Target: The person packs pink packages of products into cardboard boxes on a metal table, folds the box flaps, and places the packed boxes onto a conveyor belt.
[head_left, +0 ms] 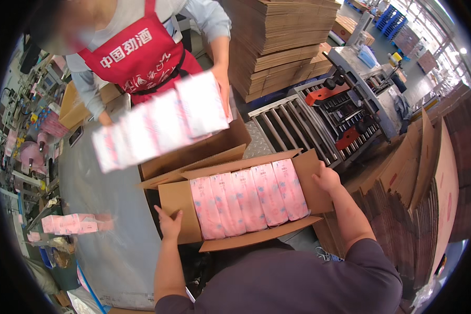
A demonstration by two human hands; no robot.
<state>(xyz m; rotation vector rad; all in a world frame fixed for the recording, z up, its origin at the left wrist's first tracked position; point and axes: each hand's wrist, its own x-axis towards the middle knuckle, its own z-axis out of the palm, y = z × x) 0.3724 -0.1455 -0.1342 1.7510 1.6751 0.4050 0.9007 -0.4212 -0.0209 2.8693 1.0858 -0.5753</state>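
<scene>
In front of me stands an open cardboard carton [259, 230], its flaps folded outward. Inside, several pink-and-white soft packs [247, 198] stand in a row. My left hand [168, 225] is at the edge of the left flap [186, 196], thumb and fingers spread apart. On the opposite side, my right hand [327, 179] grips the outer edge of the right flap [306, 191], its thumb lying over the inner face. Across from me, a person in a red apron holds a blurred row of white-and-pink packs [159, 123] above a second open carton [204, 157].
A grey table [104, 256] extends along my left, with pink packs [70, 224] and a phone [76, 136] on it. Tall stacks of flat cardboard [282, 42] stand at the back. More folded cartons [403, 204] lean at right, beside a roller conveyor [288, 125].
</scene>
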